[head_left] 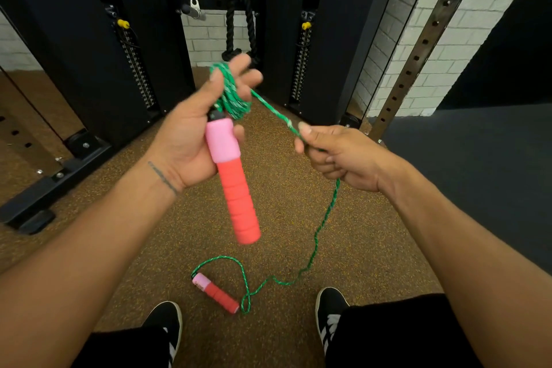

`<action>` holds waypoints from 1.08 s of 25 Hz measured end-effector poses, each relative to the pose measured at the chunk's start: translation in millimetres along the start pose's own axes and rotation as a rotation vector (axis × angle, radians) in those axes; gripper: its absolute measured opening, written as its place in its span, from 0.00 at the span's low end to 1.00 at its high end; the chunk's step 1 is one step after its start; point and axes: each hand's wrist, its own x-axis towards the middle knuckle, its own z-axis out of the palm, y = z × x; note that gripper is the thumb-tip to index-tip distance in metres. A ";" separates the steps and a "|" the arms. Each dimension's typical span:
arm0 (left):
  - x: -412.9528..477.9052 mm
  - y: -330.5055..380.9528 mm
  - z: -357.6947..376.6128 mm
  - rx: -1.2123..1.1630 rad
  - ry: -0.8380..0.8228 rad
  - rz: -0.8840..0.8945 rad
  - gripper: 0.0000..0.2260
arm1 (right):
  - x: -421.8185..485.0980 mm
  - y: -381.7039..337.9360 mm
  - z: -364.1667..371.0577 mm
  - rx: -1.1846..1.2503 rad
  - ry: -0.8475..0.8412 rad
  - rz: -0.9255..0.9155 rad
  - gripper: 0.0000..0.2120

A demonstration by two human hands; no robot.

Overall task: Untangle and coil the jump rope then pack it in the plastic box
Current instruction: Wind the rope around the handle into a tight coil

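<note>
My left hand (185,143) holds one pink-and-red jump rope handle (231,176) upright, with several turns of the green rope (234,95) coiled around its fingers. My right hand (337,155) pinches the green rope a short way from the coil. From that hand the rope's loose part (321,230) hangs down to the floor and loops to the second handle (215,293), which lies between my shoes. No plastic box is in view.
A black cable machine with weight stacks (134,69) and a hanging black rope attachment (239,30) stands ahead. Its base bar (53,182) lies at the left. A perforated steel upright (424,42) leans at the right. The floor is speckled brown rubber, with a dark mat (478,173) at the right.
</note>
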 end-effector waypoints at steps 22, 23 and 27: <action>4.9 -11.2 -11.5 0.480 0.277 -0.107 0.16 | -7.7 -4.2 51.2 -0.807 -0.158 -0.259 0.16; 4.1 -14.0 -10.5 0.556 0.223 -0.135 0.16 | -8.0 -2.1 50.6 -0.828 -0.144 -0.297 0.17; -1.4 -30.3 -6.9 0.813 0.019 -0.310 0.16 | -11.9 -3.1 40.8 -0.761 -0.047 -0.368 0.11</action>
